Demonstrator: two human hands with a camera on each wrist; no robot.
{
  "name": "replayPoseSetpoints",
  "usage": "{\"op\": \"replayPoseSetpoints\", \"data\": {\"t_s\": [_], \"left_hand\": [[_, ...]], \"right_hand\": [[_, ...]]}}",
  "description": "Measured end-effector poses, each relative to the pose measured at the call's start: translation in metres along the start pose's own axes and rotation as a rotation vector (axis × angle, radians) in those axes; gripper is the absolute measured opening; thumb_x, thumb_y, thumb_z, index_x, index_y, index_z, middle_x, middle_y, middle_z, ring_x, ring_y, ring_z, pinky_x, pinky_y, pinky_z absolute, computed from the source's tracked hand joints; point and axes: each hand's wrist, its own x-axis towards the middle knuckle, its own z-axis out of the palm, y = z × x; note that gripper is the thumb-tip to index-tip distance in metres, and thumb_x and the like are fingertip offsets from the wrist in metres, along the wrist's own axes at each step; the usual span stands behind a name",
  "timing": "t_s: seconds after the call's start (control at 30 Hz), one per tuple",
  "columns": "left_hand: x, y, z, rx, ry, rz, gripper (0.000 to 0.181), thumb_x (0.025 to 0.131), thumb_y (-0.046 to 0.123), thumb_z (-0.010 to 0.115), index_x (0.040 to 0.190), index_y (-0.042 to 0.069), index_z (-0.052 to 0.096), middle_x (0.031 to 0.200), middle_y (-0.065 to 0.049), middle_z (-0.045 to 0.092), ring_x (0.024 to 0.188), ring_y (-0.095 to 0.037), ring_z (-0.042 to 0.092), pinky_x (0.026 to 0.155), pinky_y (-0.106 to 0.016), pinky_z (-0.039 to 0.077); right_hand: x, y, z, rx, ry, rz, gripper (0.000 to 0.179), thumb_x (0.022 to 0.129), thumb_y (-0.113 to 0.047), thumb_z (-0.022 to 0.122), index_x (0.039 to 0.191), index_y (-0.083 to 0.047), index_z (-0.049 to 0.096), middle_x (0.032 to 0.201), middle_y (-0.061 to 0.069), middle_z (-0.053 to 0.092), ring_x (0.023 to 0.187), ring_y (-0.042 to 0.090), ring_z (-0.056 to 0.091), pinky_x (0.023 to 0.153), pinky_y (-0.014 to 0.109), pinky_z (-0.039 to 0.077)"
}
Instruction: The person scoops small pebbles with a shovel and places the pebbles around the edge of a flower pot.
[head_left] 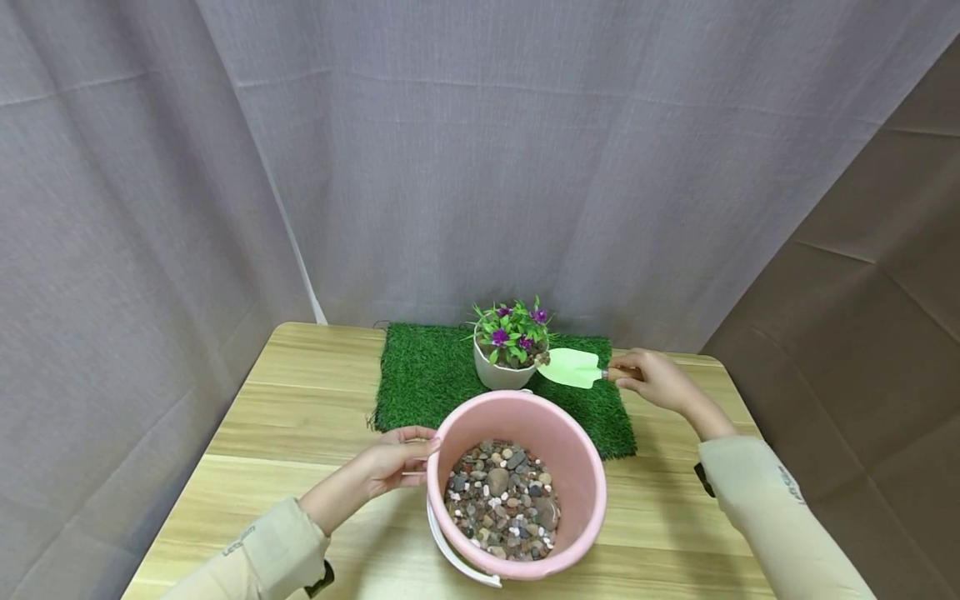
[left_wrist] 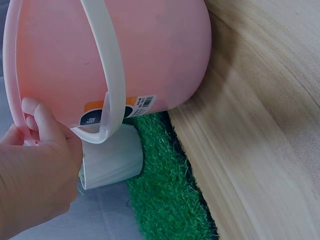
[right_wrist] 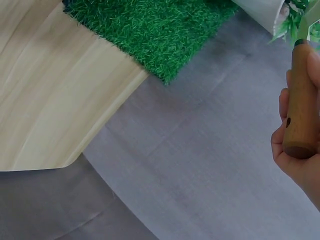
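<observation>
Fingers of the left hand (head_left: 390,467) grip the pink bucket's (head_left: 577,467) rim near the table's front edge, while the right hand (head_left: 652,379) clasps the green trowel (head_left: 573,367) at the flower pot (head_left: 498,372).

Bucket (head_left: 517,483) of pebbles (head_left: 501,500) before mat (head_left: 427,375), pot (head_left: 504,371) on mat, trowel (head_left: 572,367) seemingly touching pot's right

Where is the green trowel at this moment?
In the head view, the green trowel is in the right hand, right of centre, with its blade over the grass mat, touching the white flower pot.
</observation>
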Motion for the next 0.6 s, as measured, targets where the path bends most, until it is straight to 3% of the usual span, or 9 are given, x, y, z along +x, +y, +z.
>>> {"op": "replayPoseSetpoints", "data": {"t_s": [0.13, 0.37, 0.6], "left_hand": [[0.0, 0.001, 0.0, -0.003, 0.003, 0.0, 0.023, 0.092, 0.012, 0.059, 0.112, 0.004, 0.054, 0.081, 0.001, 0.067, 0.072, -0.007, 0.066, 0.068, -0.02, 0.061], [-0.001, 0.001, 0.001, -0.004, 0.004, 0.011, 0.025, 0.091, 0.013, 0.06, 0.113, 0.003, 0.054, 0.081, 0.001, 0.067, 0.072, -0.007, 0.066, 0.068, -0.02, 0.061], [0.001, -0.004, -0.004, -0.02, -0.06, 0.066, 0.032, 0.084, 0.022, 0.071, 0.108, 0.006, 0.056, 0.082, 0.002, 0.069, 0.074, -0.006, 0.067, 0.068, -0.019, 0.06]], "right_hand": [[0.011, 0.002, 0.005, -0.036, -0.017, -0.002, 0.017, 0.084, -0.005, 0.068, 0.1, 0.0, 0.069, 0.086, 0.008, 0.068, 0.072, 0.015, 0.059, 0.064, 0.033, 0.054], [0.029, -0.004, 0.007, -0.167, -0.007, 0.015, 0.021, 0.081, -0.009, 0.071, 0.1, 0.0, 0.07, 0.086, 0.012, 0.069, 0.077, 0.028, 0.062, 0.069, 0.05, 0.055], [0.039, -0.015, 0.006, -0.263, -0.001, 0.005, 0.011, 0.081, -0.008, 0.07, 0.091, -0.008, 0.072, 0.078, 0.006, 0.067, 0.074, 0.027, 0.06, 0.058, 0.045, 0.051]]}}
